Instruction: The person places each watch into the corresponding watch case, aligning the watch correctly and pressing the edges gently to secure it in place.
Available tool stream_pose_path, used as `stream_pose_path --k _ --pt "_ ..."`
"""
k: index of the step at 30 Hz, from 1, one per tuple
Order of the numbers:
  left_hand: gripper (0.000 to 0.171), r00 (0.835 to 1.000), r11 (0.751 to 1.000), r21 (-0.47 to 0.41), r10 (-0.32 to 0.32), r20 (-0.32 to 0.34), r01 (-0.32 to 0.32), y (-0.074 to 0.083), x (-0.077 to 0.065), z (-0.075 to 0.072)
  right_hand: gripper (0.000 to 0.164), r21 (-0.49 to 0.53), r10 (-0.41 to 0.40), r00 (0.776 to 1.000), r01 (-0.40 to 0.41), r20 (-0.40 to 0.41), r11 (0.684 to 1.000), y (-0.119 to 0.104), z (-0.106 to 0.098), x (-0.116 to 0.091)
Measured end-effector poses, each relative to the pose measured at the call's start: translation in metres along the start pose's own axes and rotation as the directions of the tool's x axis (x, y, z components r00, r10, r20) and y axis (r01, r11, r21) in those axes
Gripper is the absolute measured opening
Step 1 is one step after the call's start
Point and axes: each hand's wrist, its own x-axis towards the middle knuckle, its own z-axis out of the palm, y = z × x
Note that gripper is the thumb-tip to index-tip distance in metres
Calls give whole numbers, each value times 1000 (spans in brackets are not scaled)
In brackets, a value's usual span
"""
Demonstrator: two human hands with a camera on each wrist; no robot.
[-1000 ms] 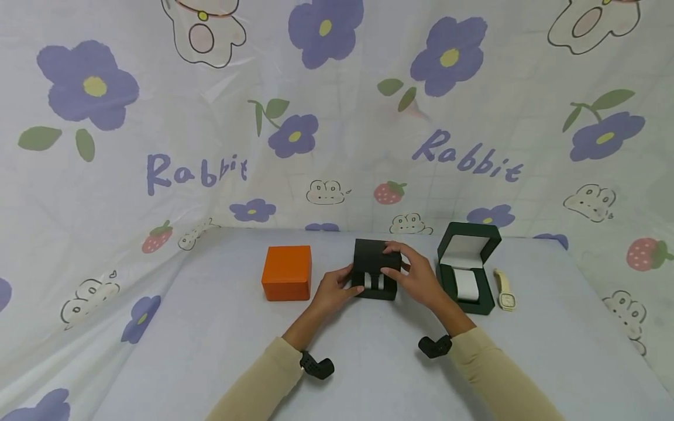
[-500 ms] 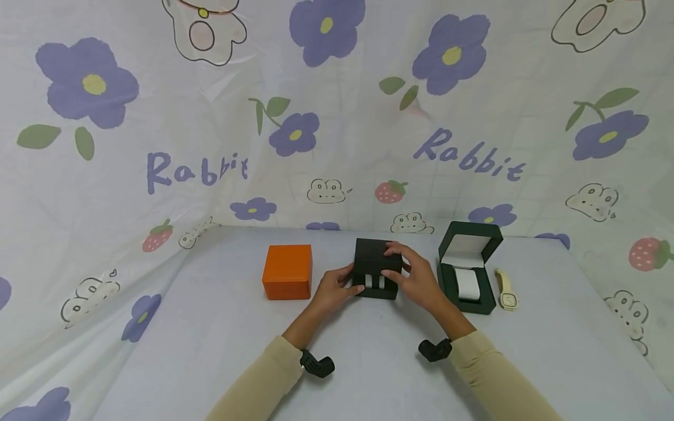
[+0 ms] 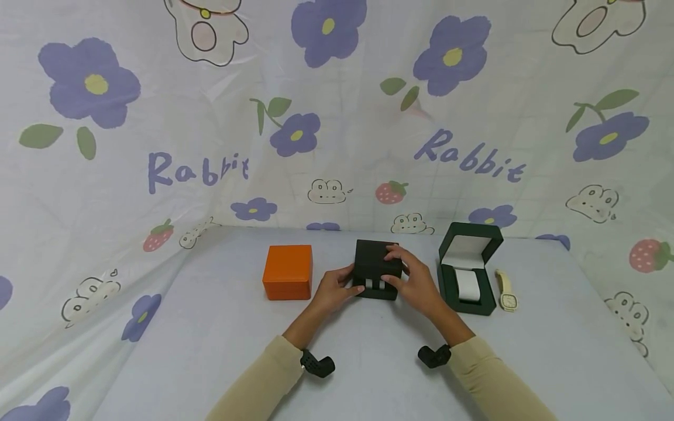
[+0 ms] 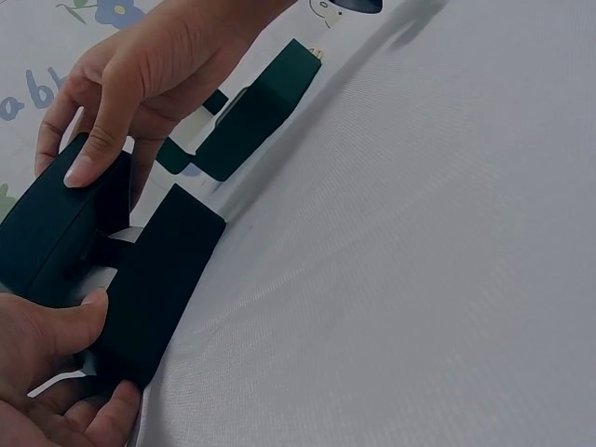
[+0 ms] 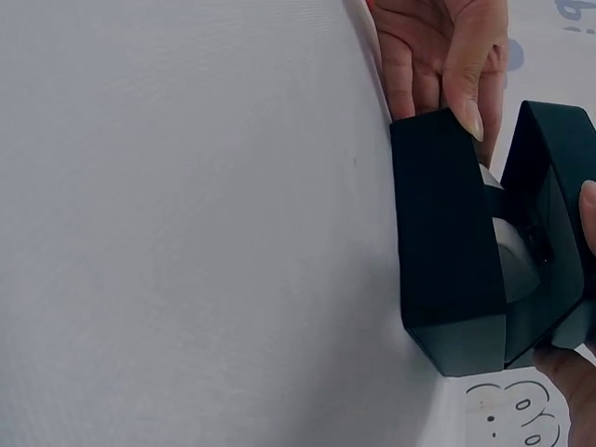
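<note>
Left hand (image 3: 332, 290) and right hand (image 3: 417, 279) hold 1 part-open dark box (image 3: 371, 259).

Beige long sleeves (image 3: 258, 380), black wrist cameras (image 3: 320, 365)
The sleeves crease lightly; each small camera has a bent, round-ended body.

Black box lid (image 3: 375, 257), one, gripped by the right hand (image 3: 416, 280): sits lower than before, that hand lowered with it, the white cushion (image 3: 368, 285) between it and the left hand (image 3: 332, 291) showing less.
</note>
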Motion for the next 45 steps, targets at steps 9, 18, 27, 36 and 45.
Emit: stream_pose_path --k 9,18,27,36,45 --pt "67 1000 1000 -20 16 7 -15 2 2 1 33 -28 -19 1000 19 -7 999 2 1 -4" --pt "68 1000 1000 -23 19 11 -19 1 2 1 32 -21 -9 1000 8 -21 1000 2 4 -8" --pt "67 999 999 -21 49 9 -48 1 3 3 32 -32 -7 1000 6 -20 999 2 4 -12" --pt "69 998 999 -12 53 39 -52 0 3 -1 32 -29 -4 1000 4 -10 1000 3 6 -13" --pt "76 996 998 -43 54 69 -51 -1 1 -4 33 -29 -4 1000 4 -5 1000 5 8 -13"
